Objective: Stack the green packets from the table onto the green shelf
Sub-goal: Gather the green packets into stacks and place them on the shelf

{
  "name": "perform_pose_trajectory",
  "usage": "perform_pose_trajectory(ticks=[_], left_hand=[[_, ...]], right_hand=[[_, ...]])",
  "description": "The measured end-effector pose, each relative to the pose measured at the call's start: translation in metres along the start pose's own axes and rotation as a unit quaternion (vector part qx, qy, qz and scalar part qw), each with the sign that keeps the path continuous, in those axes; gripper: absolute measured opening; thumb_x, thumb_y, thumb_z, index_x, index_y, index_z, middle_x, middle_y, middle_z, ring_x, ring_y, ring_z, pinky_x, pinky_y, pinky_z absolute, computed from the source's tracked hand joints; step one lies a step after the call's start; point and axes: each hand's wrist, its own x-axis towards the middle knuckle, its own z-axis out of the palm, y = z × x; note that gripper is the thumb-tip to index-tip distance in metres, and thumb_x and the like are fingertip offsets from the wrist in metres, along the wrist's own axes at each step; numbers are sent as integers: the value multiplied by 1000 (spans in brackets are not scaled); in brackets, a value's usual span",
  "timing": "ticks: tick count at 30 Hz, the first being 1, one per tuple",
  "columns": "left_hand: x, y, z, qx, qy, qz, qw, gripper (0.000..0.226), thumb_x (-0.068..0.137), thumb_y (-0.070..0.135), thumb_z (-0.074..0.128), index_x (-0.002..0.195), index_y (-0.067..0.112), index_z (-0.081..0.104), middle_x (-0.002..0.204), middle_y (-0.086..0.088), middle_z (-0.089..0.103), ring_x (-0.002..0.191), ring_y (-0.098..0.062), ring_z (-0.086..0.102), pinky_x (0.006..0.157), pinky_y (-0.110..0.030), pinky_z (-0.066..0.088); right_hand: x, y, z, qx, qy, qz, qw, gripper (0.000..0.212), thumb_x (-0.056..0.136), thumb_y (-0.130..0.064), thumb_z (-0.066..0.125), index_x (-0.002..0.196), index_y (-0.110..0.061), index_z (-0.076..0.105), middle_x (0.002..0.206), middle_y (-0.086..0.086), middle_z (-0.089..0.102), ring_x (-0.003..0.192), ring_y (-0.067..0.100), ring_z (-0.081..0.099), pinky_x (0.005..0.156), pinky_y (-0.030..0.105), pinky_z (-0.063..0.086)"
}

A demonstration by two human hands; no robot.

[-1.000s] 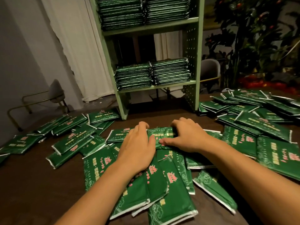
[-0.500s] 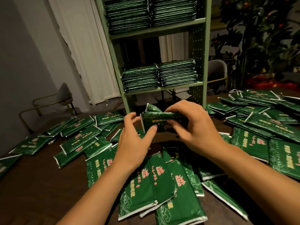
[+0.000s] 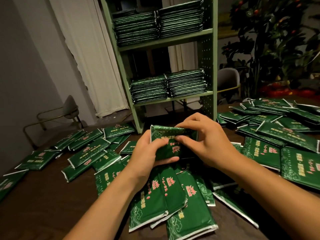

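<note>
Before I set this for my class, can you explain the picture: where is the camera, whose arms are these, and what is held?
The camera sits on a person's head, looking forward and down, so the arms are their own. No machine is involved. The left hand and right hand together grip a small bundle of green packets lifted above the table. Many more loose packets lie scattered across the table. Behind stands the green shelf, with neat stacked packets on two levels.
</note>
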Motion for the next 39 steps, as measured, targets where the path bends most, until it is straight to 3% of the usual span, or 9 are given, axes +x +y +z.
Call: perform_pose_trajectory(ticks=[6,13,17,22,27,30,32,36,39], left_hand=[[-3,5,3,-26,-1,-42,999,43,102,43,47,119,8,66,110,-16,75,103,-30,73,87,-53,59],[-1,5,-3,-49,80,-7,996,42,108,38,38,120,10,67,112,-13,75,103,-28,74,91,-52,58],[-1,7,-2,-51,107,6,993,35,109,34,38,114,14,67,104,-6,78,99,-20,74,99,-49,54],[-2,8,-1,-97,117,14,988,35,110,33,35,119,15,64,110,-6,77,105,-22,72,92,-49,57],[-2,9,0,-126,110,17,986,38,109,36,36,127,12,61,116,-9,75,112,-26,70,93,-50,56],[-4,7,4,-86,89,17,992,35,96,33,60,124,12,59,114,-7,75,112,-26,70,98,-53,52],[-3,4,6,-51,88,19,995,38,88,20,70,123,11,58,112,-6,75,109,-27,70,97,-52,53],[2,4,-1,-68,111,14,991,18,97,1,58,114,9,59,99,-6,78,90,-21,75,81,-41,61],[1,6,-4,-62,95,11,993,15,99,3,55,113,8,58,95,-7,78,85,-20,75,82,-43,61]], right_hand=[[-2,-9,2,-27,13,-32,999,18,85,-26,77,102,-22,71,100,-9,59,97,14,56,85,43,49],[-1,-4,-5,-141,95,48,984,17,81,-29,81,92,-20,72,88,-4,45,86,16,42,72,31,36],[1,-4,-10,33,44,174,983,9,92,-27,70,92,-18,68,77,0,57,67,13,52,66,31,44],[6,-17,-16,356,-34,396,846,9,95,-11,62,88,-7,59,64,8,63,50,16,57,43,23,43],[4,-21,-10,431,-70,435,788,15,91,-12,68,97,2,66,62,8,69,55,13,67,46,19,51],[5,-26,-8,458,-82,435,771,19,89,-12,71,94,5,66,67,12,71,59,14,69,49,18,54],[5,-28,-8,444,-104,422,784,26,89,-17,72,98,6,66,72,13,72,60,16,68,50,20,55],[5,-18,-8,239,-69,364,898,49,88,-49,69,108,-5,63,80,4,66,61,15,61,56,29,50],[3,-12,-8,231,-43,325,916,33,93,-40,66,111,-13,61,102,8,68,70,16,62,58,30,52]])
